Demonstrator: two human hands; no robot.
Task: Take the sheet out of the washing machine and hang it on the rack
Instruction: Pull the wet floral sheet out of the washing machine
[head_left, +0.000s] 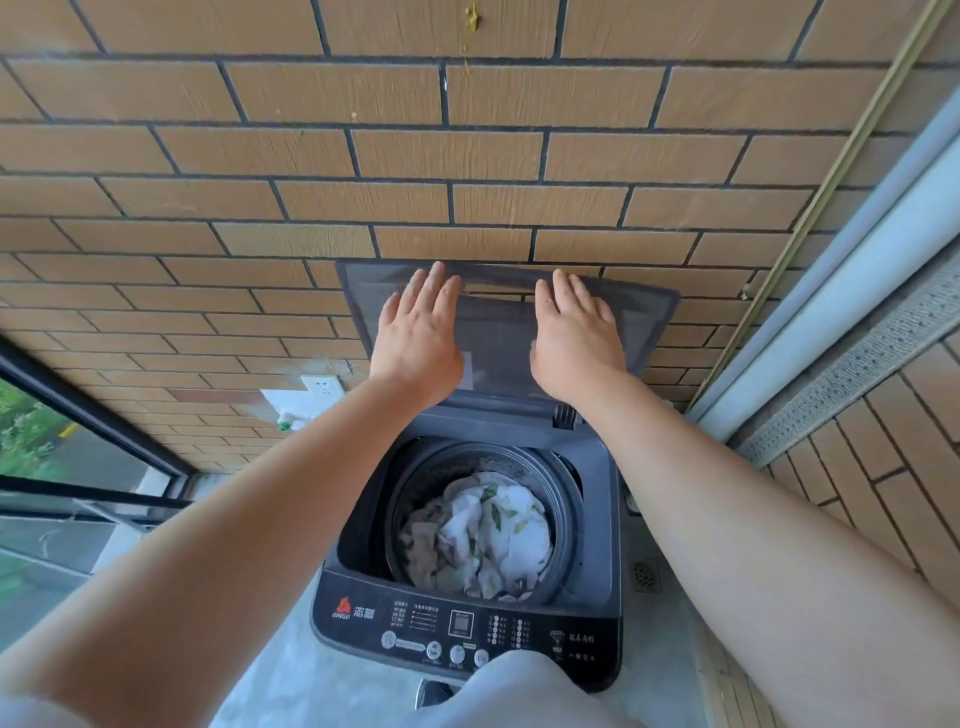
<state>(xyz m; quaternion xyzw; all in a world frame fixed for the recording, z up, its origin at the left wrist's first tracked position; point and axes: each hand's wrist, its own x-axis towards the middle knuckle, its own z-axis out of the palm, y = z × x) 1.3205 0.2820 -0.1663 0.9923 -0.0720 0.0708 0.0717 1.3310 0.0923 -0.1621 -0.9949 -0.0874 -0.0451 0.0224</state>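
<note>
White leaf-print sheet (493, 535), crumpled, damp-looking, low in perforated metal drum (467, 460), lower centre | beige cloth (423, 545) tangled beside it | dark plastic washing machine (597, 587), tinted lid (639, 322) upright at brick wall (208, 208) | left hand (415, 332), right hand (574, 343): fingers straight, flat on lid, holding nothing | risk: unsupported lid drops; tangle drags beige cloth out too.

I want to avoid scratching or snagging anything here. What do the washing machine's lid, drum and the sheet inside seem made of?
Lid: likely tinted plastic or glass, smooth; the brick joints seem to show faintly through it.
Drum: probably metal, dull grey, with rows of tiny holes in its wall.
Sheet: soft cloth, white with a green leaf print, lying in crumpled folds.
</note>
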